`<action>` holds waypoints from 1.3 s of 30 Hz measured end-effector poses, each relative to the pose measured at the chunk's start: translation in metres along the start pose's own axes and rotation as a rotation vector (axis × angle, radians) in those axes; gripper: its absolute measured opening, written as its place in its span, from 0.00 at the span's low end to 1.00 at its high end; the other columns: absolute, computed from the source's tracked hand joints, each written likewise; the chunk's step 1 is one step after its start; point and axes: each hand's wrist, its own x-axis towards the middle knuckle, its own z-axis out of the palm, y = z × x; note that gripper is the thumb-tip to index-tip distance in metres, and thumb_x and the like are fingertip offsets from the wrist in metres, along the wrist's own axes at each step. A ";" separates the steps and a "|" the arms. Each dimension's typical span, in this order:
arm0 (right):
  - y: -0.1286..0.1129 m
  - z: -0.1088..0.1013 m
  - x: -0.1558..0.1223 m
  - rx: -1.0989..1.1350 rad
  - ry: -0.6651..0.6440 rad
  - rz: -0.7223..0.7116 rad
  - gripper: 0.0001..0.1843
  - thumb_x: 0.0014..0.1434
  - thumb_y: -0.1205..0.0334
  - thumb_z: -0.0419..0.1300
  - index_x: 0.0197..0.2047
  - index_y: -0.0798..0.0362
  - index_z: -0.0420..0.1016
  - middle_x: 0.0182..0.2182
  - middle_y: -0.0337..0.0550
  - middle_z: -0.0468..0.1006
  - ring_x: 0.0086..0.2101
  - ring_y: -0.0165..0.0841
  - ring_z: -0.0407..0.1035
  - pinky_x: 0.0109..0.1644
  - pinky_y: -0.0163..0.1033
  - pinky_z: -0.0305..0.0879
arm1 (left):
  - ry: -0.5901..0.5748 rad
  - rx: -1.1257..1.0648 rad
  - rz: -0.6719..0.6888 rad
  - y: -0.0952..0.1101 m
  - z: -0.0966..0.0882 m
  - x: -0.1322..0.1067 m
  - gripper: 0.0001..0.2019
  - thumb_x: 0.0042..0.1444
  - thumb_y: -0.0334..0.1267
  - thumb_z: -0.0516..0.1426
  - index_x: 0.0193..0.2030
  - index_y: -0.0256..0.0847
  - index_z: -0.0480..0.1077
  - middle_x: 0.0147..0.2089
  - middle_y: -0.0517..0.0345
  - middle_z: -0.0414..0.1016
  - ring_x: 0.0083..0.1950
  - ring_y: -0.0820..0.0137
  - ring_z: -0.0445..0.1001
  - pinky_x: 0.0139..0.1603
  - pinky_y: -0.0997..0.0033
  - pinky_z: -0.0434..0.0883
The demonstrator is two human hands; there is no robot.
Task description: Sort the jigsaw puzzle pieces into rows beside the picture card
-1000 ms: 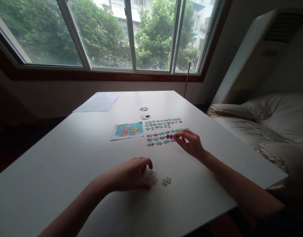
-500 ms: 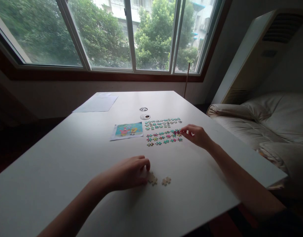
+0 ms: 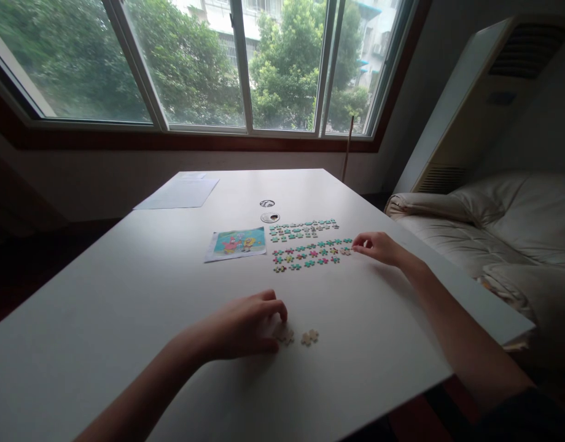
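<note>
My left hand (image 3: 250, 325) hovers low over the near part of the table, its fingers bent and parted from the thumb. Just beyond its fingertips lie pale jigsaw pieces (image 3: 287, 336), partly covered by the hand, and another small pale group (image 3: 310, 337) sits to their right. My right hand (image 3: 377, 247) is at the right end of the rows of colored jigsaw pieces (image 3: 313, 253). Its thumb and fingertips are pinched together at the edge of a pinkish jigsaw piece (image 3: 346, 251). Left of the rows is a printed cartoon picture (image 3: 239, 242).
Farther rows of greenish pieces (image 3: 294, 231) lie behind the colored ones. Two round table inserts (image 3: 270, 217) are near the table's middle. A paper sheet (image 3: 176, 193) rests at the far left. A pale sofa (image 3: 448, 227) stands right of the white table (image 3: 126, 294).
My right hand has moved right, from over the colored rows to their right end, where a pinkish piece now shows. My left hand's fingers have spread slightly and lifted from the pale pieces.
</note>
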 end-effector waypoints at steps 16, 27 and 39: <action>-0.006 0.017 0.005 0.050 -0.047 0.122 0.12 0.48 0.53 0.57 0.31 0.52 0.73 0.27 0.40 0.73 0.26 0.28 0.65 0.29 0.31 0.58 | -0.012 -0.004 -0.011 0.000 0.000 0.001 0.11 0.46 0.40 0.55 0.38 0.46 0.66 0.39 0.60 0.63 0.34 0.72 0.64 0.32 0.75 0.61; -0.003 0.007 0.000 0.136 -0.243 0.052 0.12 0.45 0.54 0.59 0.29 0.54 0.74 0.25 0.39 0.73 0.26 0.28 0.65 0.28 0.31 0.58 | -0.003 -0.021 -0.035 -0.001 0.002 0.001 0.10 0.44 0.38 0.56 0.35 0.44 0.63 0.37 0.61 0.64 0.32 0.73 0.63 0.30 0.76 0.60; -0.018 0.010 0.001 0.065 -0.118 0.007 0.16 0.49 0.50 0.56 0.31 0.54 0.74 0.24 0.39 0.72 0.24 0.27 0.63 0.28 0.31 0.57 | 0.059 -0.179 0.038 -0.013 0.007 0.006 0.04 0.48 0.32 0.51 0.33 0.41 0.61 0.30 0.63 0.65 0.29 0.75 0.61 0.28 0.77 0.59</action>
